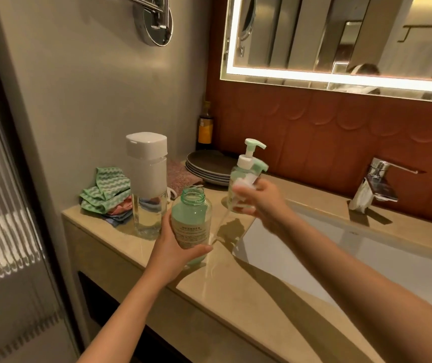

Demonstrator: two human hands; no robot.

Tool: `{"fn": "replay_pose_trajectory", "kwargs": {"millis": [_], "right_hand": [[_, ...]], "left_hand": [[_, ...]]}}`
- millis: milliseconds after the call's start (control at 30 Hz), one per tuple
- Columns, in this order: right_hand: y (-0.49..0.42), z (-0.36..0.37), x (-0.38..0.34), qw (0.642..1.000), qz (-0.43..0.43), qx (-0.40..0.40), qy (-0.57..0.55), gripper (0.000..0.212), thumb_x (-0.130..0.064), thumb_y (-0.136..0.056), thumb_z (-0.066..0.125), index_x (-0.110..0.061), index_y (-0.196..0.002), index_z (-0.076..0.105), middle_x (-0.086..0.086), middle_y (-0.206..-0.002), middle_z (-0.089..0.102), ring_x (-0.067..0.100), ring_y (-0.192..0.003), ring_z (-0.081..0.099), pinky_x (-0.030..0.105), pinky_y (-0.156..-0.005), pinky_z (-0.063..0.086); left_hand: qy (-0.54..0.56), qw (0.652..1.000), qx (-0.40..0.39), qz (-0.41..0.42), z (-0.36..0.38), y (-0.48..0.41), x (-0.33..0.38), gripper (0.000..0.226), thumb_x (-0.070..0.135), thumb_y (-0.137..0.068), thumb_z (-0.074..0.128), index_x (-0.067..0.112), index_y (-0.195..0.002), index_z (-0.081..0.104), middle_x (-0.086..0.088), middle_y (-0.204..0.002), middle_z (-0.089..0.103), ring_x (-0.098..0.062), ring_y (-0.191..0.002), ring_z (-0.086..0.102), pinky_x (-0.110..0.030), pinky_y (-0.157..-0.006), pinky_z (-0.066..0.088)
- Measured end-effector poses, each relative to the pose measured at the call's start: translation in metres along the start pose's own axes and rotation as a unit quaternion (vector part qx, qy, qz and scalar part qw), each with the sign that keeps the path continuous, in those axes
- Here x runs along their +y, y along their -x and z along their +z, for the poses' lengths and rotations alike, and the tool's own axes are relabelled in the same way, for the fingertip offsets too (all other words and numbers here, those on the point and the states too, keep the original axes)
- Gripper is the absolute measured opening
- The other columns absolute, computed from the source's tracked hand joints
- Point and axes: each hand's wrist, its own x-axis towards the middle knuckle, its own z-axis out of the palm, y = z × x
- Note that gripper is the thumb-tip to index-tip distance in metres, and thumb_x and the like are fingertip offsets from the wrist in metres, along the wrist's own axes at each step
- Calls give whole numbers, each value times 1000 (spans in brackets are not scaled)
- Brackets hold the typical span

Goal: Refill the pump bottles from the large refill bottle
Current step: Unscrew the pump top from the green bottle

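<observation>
Beige worktop (235, 284) is seen with a sink (366, 255) sunk in on the right. The large refill bottle (146, 179), clear with a white cap on, is stood upright near the back left, just beside a heap of cloths (105, 189); it is not touched by either hand. It is judged rigid and smooth, heavier if full and likely slick if soapy. It is best taken round the mid body under the cap, with the base supported when tipped.

An open pump bottle (191, 218), green-tinted with its neck bare, is gripped round the body by the left hand (173, 247), fingers wrapped and thumb across the front. Whether its base rests on the worktop cannot be told. It is judged light and stiff, easily knocked over if let go.

A second pump bottle (238, 176), pump fitted, is stood behind the right hand (259, 205). A removed pump head (243, 183), blurred, is pinched in that hand, its thin tube (220, 226) hanging toward the worktop. Drips are judged likely.
</observation>
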Motion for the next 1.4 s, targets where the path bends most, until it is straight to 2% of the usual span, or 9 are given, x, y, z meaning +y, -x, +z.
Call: {"fn": "replay_pose_trajectory", "kwargs": {"millis": [300, 400, 567, 667, 833, 933, 1067, 1200, 1400], "right_hand": [[-41, 62, 30, 976, 190, -60, 90, 44, -27, -85, 67, 0, -118, 53, 13, -94, 64, 15, -61, 60, 21, -45, 52], [-49, 79, 30, 973, 178, -37, 143, 39, -25, -88, 64, 2, -114, 52, 8, -82, 58, 13, -59, 55, 16, -34, 43], [-55, 92, 28, 984, 118, -47, 127, 38, -16, -92, 56, -5, -129, 51, 10, -113, 56, 12, -70, 52, 15, -39, 43], [-55, 85, 32, 989, 73, -40, 120, 37, -19, -93, 55, -6, -128, 51, 5, -107, 55, 10, -72, 54, 16, -48, 45], [-56, 51, 35, 967, -152, 138, 152, 7, -20, -92, 55, -14, -95, 57, -2, -84, 59, 15, -79, 57, 25, -65, 50], [-58, 26, 28, 950, -176, 226, 121, 6, -18, -92, 54, -14, -95, 50, -1, -91, 53, 11, -86, 51, 17, -66, 39], [-74, 4, 20, 926, -164, 294, 170, 29, -26, -89, 60, -14, -111, 47, 4, -112, 49, 16, -102, 48, 28, -83, 44], [-97, -3, 9, 941, -114, 227, 224, 67, -38, -81, 68, -17, -136, 36, 5, -135, 41, 23, -124, 37, 43, -101, 40], [-102, 11, -4, 971, -84, 112, 192, 54, -26, -86, 65, -14, -133, 40, 7, -127, 52, 26, -118, 51, 49, -98, 46]], "left_hand": [[11, 996, 82, 29, -15, 22, -10, 97, 21, -60, 86, 35, -138, 30, 13, -136, 43, -8, -126, 40, -28, -100, 39], [-8, 996, 90, 25, -17, 25, -15, 94, 21, -63, 85, 32, -139, 30, 15, -135, 41, -3, -123, 39, -21, -94, 35], [-50, 993, 102, 22, -19, 27, -16, 92, 26, -65, 83, 33, -139, 29, 17, -128, 43, -2, -112, 42, -22, -86, 35], [-72, 992, 98, 21, -17, 26, -18, 91, 29, -66, 82, 34, -140, 30, 13, -132, 45, -4, -110, 46, -23, -84, 39], [-121, 988, 94, 27, -6, 20, -16, 89, 32, -69, 79, 31, -141, 27, 10, -133, 44, -7, -115, 46, -36, -91, 47], [-142, 981, 126, 33, -1, 10, -13, 83, 30, -70, 79, 29, -138, 31, 7, -129, 48, -11, -108, 52, -38, -86, 50], [-163, 971, 175, 28, 3, -1, -12, 69, 22, -74, 77, 21, -131, 39, 0, -117, 56, -14, -94, 57, -33, -73, 50], [-127, 966, 221, 48, 5, 6, -6, 48, 16, -78, 72, 23, -115, 43, 5, -93, 56, -15, -81, 57, -35, -65, 51], [-78, 976, 195, 51, 9, 23, -4, 39, 16, -82, 67, 30, -110, 44, 9, -88, 58, -9, -73, 58, -38, -65, 54]]}}
